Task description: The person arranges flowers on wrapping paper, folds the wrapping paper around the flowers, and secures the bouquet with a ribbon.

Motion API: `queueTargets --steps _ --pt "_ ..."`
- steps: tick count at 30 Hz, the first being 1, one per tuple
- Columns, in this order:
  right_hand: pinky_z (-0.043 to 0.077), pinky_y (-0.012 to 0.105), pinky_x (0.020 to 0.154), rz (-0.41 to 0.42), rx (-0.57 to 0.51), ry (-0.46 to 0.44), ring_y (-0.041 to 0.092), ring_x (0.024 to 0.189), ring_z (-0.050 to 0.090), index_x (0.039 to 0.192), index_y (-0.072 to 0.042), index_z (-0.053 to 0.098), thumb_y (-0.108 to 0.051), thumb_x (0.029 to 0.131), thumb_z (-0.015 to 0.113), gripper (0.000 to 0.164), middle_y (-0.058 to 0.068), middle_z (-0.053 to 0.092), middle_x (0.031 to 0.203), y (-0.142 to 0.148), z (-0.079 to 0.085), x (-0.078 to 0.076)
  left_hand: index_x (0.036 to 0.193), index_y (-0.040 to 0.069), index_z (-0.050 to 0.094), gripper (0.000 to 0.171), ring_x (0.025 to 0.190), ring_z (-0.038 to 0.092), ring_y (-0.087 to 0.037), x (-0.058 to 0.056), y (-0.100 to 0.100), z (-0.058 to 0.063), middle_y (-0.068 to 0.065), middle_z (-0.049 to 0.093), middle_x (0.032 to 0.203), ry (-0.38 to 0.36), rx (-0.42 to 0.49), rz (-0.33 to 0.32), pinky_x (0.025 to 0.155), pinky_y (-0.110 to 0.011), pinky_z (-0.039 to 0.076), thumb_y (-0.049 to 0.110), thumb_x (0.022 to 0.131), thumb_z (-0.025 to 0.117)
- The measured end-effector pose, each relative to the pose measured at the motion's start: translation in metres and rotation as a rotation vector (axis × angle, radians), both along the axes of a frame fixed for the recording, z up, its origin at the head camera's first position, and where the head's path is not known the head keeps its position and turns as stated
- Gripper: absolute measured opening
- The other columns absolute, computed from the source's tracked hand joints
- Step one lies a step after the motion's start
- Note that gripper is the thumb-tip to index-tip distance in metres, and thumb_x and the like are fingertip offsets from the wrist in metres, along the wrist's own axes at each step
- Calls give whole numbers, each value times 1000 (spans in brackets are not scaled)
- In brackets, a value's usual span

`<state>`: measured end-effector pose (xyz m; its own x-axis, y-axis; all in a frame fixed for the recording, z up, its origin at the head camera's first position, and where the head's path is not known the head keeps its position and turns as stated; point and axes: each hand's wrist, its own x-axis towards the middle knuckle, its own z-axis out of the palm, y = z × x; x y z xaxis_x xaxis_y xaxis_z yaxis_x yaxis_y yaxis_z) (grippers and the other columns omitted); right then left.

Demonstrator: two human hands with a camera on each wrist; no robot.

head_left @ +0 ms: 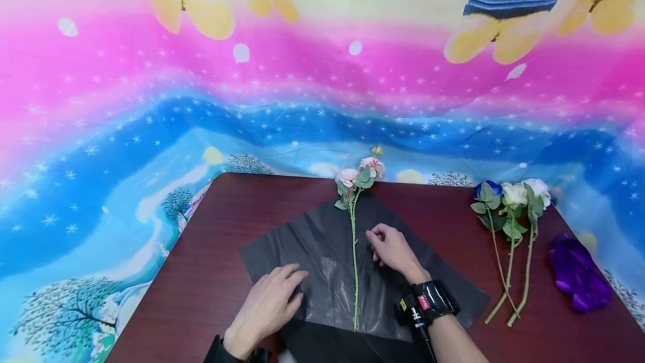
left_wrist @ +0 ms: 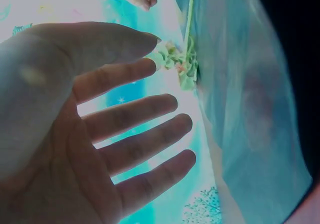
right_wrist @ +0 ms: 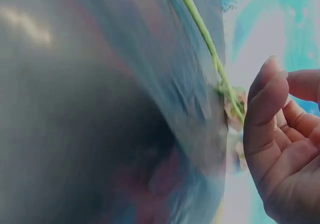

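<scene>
A pink rose stem [head_left: 354, 256] lies lengthwise on a sheet of black wrapping paper [head_left: 312, 240], with two pale pink blooms [head_left: 346, 178], green leaves and a small bud at its far end. Over the paper's left part is my left hand [head_left: 269, 301], fingers extended and slightly spread; the left wrist view shows a bare palm [left_wrist: 60, 134]. My right hand [head_left: 395, 248] hovers just right of the stem with fingers loosely curled. In the right wrist view its thumb and fingertips [right_wrist: 272, 91] come close together with nothing between them, overlapping the blooms behind.
To the right on the dark red table [head_left: 201, 273] lie several cut roses, a blue one [head_left: 487, 190] and white ones [head_left: 515, 195], with crossing stems. Beside them is a bunched purple ribbon or cloth [head_left: 579, 273]. A printed curtain [head_left: 302, 88] hangs behind the table's far edge.
</scene>
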<state>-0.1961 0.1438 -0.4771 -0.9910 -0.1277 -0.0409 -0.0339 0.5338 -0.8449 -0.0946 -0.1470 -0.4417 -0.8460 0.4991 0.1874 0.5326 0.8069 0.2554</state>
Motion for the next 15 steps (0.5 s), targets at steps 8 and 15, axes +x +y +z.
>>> queueTargets --steps 8,15 --pt "48 36 48 -27 23 -12 22 50 56 97 -3 61 -29 100 52 27 10 61 70 27 2 6 124 12 62 38 103 60 -24 -6 11 9 -10 59 123 92 7 -28 74 -39 51 18 87 69" --pt "47 33 52 -46 43 -3 27 63 59 102 -4 61 -31 100 51 29 12 63 80 46 4 11 124 15 62 38 106 59 -24 -9 19 10 -9 58 126 106 9 -38 77 -38 51 19 88 69"
